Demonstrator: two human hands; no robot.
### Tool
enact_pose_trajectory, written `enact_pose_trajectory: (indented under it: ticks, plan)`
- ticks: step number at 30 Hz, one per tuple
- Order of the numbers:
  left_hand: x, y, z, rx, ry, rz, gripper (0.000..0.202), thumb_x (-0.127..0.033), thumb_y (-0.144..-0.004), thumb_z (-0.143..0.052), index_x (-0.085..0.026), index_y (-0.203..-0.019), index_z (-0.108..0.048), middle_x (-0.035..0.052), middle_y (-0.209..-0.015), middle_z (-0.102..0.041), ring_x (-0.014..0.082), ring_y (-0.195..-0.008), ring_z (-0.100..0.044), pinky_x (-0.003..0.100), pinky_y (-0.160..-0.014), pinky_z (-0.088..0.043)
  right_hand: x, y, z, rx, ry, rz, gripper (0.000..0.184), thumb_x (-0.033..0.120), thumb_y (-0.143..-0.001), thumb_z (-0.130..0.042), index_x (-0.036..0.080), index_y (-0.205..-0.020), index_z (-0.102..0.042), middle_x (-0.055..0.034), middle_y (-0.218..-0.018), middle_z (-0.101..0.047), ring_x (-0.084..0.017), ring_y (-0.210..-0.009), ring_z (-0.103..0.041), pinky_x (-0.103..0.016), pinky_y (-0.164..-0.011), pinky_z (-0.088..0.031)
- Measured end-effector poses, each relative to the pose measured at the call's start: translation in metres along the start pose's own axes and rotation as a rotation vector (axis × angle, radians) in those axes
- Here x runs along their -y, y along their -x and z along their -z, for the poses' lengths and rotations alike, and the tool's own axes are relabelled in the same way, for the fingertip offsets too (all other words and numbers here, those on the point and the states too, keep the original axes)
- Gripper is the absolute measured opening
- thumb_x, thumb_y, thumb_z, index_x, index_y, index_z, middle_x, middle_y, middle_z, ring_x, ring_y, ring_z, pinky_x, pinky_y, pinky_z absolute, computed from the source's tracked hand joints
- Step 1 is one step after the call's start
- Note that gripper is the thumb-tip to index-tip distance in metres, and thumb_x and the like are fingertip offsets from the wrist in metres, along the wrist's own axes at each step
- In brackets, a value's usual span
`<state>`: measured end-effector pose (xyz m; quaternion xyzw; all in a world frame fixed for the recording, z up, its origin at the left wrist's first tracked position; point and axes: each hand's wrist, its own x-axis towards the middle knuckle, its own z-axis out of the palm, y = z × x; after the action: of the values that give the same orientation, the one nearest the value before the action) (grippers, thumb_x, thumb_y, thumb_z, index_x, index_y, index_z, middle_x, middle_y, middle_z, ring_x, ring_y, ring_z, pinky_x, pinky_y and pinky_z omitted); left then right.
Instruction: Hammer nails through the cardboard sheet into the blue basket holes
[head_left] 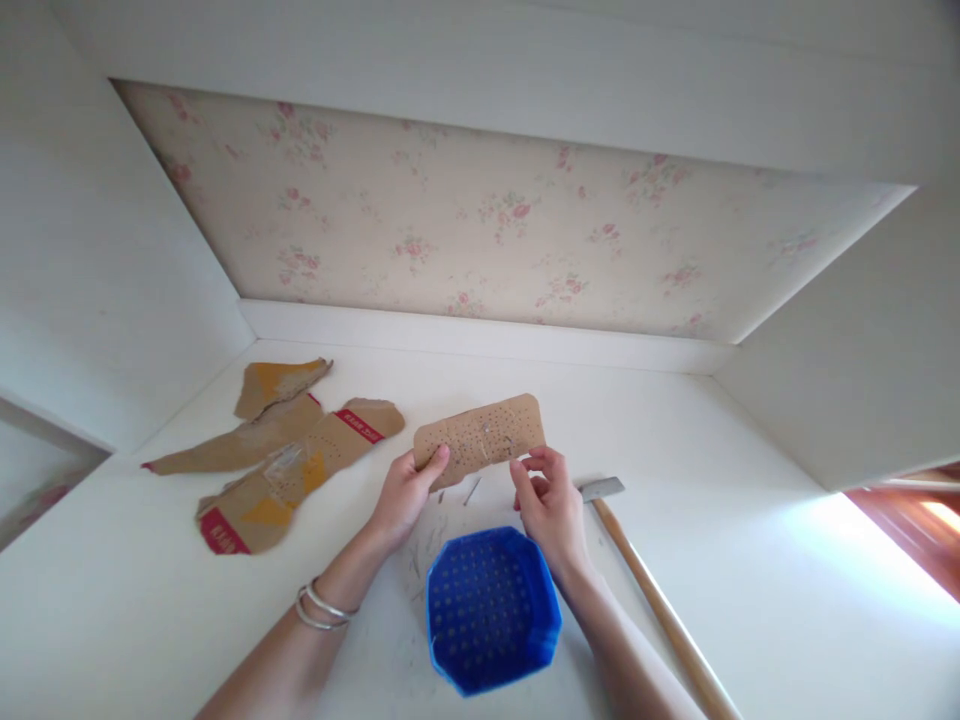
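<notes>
My left hand (401, 498) grips the left end of a piece of cardboard (495, 430), its thumb on the face and its fingers behind. The piece is brown, with rounded corners, and is dotted with many small holes or nail points. At its lower right edge is my right hand (551, 505), fingers curled in and thumb close to them. Whatever those fingertips hold, if anything, is too small to make out. A thin nail (472, 491) lies on the white surface just below the cardboard. Nearer to me, between my forearms, stands a blue plastic basket (551, 605) with a perforated bottom.
Torn cardboard pieces (277, 485) with red and yellow print lie at the left. A hammer (649, 590) with a wooden handle rests to the right of my right hand. Small dark bits are scattered left of the basket. A floral-papered wall (465, 220) rises behind.
</notes>
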<state>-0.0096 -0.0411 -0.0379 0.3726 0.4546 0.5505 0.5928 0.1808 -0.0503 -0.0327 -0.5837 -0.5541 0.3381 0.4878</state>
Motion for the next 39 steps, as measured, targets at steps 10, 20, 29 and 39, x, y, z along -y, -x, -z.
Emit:
enact_pose_trajectory:
  ticks: [10, 20, 29, 39]
  plan:
    - [-0.001, 0.010, -0.008, 0.063, -0.199, -0.067, 0.047, -0.047, -0.077, -0.072, -0.013, -0.109, -0.069, 0.0096, -0.109, -0.074, 0.0290, -0.099, -0.070, 0.038, -0.075, -0.062, -0.012, -0.003, -0.007, -0.026, 0.257, 0.250, 0.019, 0.038, -0.095, -0.048, 0.022, -0.102, -0.057, -0.0037, -0.085, -0.070, -0.018, -0.066, -0.069, -0.029, -0.062, -0.055]
    - [0.006, 0.010, -0.006, -0.078, -0.540, -0.186, 0.030, -0.042, -0.080, -0.068, -0.013, -0.090, -0.071, 0.0072, -0.079, -0.078, 0.0246, -0.070, -0.075, 0.026, -0.057, -0.058, -0.016, -0.003, -0.011, -0.035, 0.513, 0.482, 0.019, 0.024, -0.098, -0.043, 0.021, -0.093, -0.061, -0.0043, -0.079, -0.070, -0.016, -0.066, -0.067, -0.023, -0.060, -0.047]
    - [0.011, 0.014, -0.003, -0.201, -0.835, -0.472, 0.027, -0.042, -0.085, -0.064, -0.017, -0.090, -0.073, 0.0049, -0.080, -0.078, 0.0204, -0.066, -0.074, 0.026, -0.065, -0.059, -0.014, -0.010, -0.017, 0.050, 0.679, 0.593, 0.025, 0.021, -0.098, -0.038, 0.023, -0.080, -0.056, -0.0021, -0.075, -0.066, -0.015, -0.063, -0.062, -0.024, -0.056, -0.040]
    - [0.011, 0.012, -0.003, -0.214, -0.874, -0.453, 0.028, -0.043, -0.087, -0.061, -0.017, -0.088, -0.072, 0.0028, -0.071, -0.077, 0.0203, -0.061, -0.074, 0.024, -0.060, -0.058, -0.013, -0.013, -0.020, 0.025, 0.721, 0.597, 0.017, 0.019, -0.098, -0.039, 0.020, -0.097, -0.055, -0.0002, -0.071, -0.069, -0.016, -0.061, -0.064, -0.025, -0.052, -0.036]
